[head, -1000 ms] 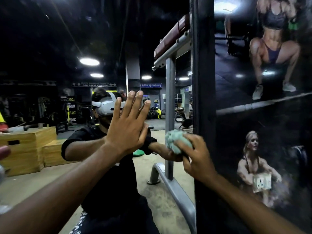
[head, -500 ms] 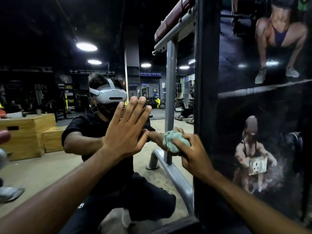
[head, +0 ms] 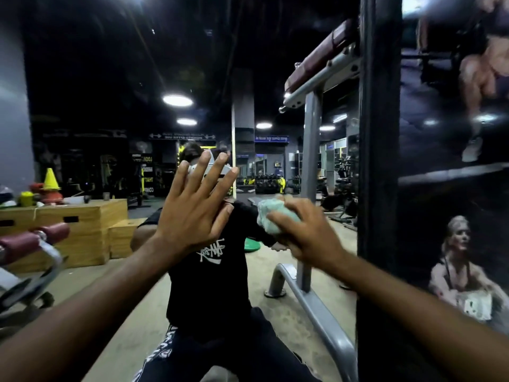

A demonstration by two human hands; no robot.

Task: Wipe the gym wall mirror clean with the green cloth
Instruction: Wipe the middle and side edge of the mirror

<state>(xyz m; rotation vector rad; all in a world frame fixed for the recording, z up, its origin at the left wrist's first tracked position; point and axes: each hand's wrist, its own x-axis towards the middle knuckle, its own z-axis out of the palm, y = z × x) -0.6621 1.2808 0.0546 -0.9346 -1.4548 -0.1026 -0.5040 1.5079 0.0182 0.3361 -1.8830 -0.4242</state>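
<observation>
**Grip state.** The right grip (head: 311, 234) is closed round the green cloth (head: 271, 217): the fingers curl over the wad from the 4 o'clock side and hold it at the fingertips. The left grip (head: 190, 216) holds nothing. Its fingers are straight and spread, pointing to about 1 o'clock, with the palm turned to the glass.

**Position of the cloth.** The cloth lies at 10 o'clock from the right knuckles, between them and the wall mirror (head: 248, 51). It is bunched into a rounded lump with no marked long axis. The frame is smeared here, so contact with the glass appears likely but cannot be confirmed.

**Relation governing the next stroke.** The right grip carries the cloth and is the working hand. The left grip stands at 9 o'clock from the cloth, near but apart, and probably serves as a brace. The black mirror post (head: 378, 161) stands at 3 o'clock from the cloth, near. Most of the glass extends from 9 o'clock round to 12 o'clock, so the longer strokes would run that way, and the left grip may obstruct them.

**Surface and room.** The mirror reflects a dim gym: ceiling lamps (head: 177, 100), wooden boxes (head: 82, 224), a yellow cone (head: 51, 179) and a grey machine frame (head: 311, 166). A printed poster wall (head: 454, 216) lies beyond the post at 3 o'clock.
</observation>
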